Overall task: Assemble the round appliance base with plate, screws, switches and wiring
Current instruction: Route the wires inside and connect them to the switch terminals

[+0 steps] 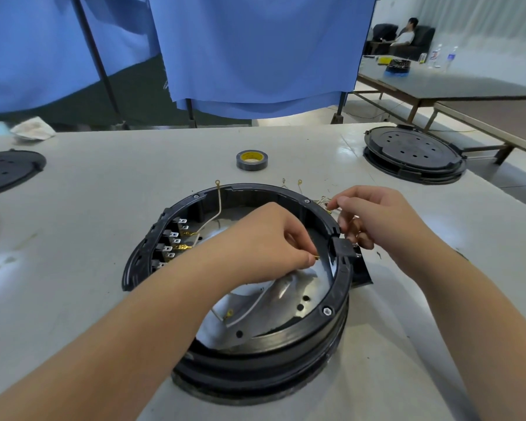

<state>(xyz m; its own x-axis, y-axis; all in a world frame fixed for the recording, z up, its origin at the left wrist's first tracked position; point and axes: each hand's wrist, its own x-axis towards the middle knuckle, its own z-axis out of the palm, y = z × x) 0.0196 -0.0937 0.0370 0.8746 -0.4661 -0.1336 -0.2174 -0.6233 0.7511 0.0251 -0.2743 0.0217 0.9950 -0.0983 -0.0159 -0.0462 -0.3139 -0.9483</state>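
The round black appliance base (pixel 322 317) lies in front of me with a shiny metal plate (pixel 274 305) inside. A row of switches (pixel 170 241) with gold terminals lines its left inner wall. A white wire (pixel 217 205) with a ring terminal rises over the far rim. My left hand (pixel 261 241) reaches into the base and pinches a small gold wire terminal (pixel 316 257). My right hand (pixel 374 217) sits at the right rim beside a black socket block (pixel 343 249) and pinches thin wires (pixel 325 203).
A roll of dark tape (pixel 251 160) stands beyond the base. Loose ring-terminal wires (pixel 292 182) lie behind the rim. Other black round bases sit at the right (pixel 413 153) and left (pixel 6 171). Blue cloth screens (pixel 255 50) hang behind the table.
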